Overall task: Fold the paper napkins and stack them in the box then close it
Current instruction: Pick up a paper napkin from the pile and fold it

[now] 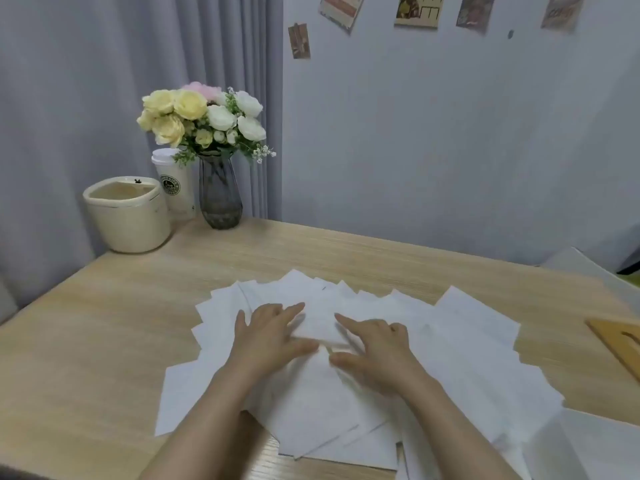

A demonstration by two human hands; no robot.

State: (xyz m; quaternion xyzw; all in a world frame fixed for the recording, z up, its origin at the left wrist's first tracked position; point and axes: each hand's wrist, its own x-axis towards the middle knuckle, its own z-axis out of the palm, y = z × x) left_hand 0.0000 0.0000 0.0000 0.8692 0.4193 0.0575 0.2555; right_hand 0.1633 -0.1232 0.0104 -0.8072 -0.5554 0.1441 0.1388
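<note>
Cream tub [128, 216] at the table's [104, 306] far left corner; I could not make out its contents. Beside it stood one lidded paper cup [175, 185] and one glass vase [220, 195] holding flowers [204, 116]. White napkins [467, 341] lay fanned mid-table, too overlapped to count. My left hand [270, 332] and right hand [377, 348] pressed flat, fingers straight, on a folded napkin [320, 327] between them. Five cards [299, 41] on the wall.

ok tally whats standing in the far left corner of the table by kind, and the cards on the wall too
Cream tub: 1
Lidded paper cup: 1
Glass vase of flowers: 1
Wall cards: 5
Total: 8
</note>
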